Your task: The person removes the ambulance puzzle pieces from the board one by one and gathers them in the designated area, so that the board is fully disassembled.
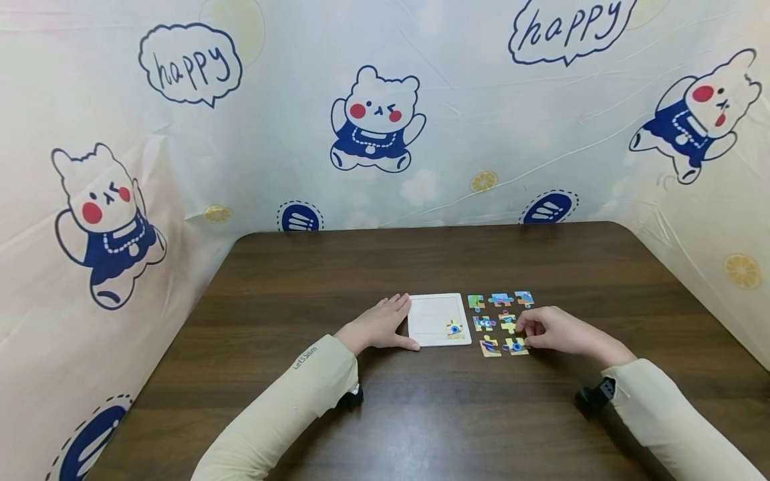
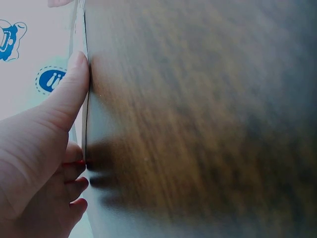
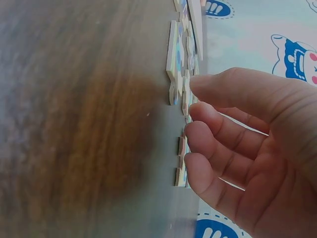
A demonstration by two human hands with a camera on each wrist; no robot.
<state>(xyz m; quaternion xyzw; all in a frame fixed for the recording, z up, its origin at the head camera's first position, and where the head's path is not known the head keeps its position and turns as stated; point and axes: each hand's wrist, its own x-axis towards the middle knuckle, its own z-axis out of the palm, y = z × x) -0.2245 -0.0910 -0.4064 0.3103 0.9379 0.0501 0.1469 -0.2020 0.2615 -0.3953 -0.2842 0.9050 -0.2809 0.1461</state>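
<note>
A shallow white puzzle tray [image 1: 430, 317] lies on the table with one jigsaw piece [image 1: 454, 329] in its lower right corner. My left hand [image 1: 385, 325] rests at the tray's left side, fingers along the left edge and thumb by the near edge. Right of the tray are rows of colourful jigsaw pieces [image 1: 484, 323]. Over their right side is my right hand [image 1: 550, 329], its fingers bent and the fingertips [image 3: 195, 173] right at the pieces. Between its thumb and index finger I cannot tell whether a piece is pinched. The hand hides part of the middle row.
The brown wooden table [image 1: 301, 267] reaches back to a patterned cloth backdrop [image 1: 457, 100] with cartoon bears. Dark wrist devices [image 1: 594, 397] sit at both cuffs. In the right wrist view, the pieces [image 3: 173, 54] lie flat and low on the table.
</note>
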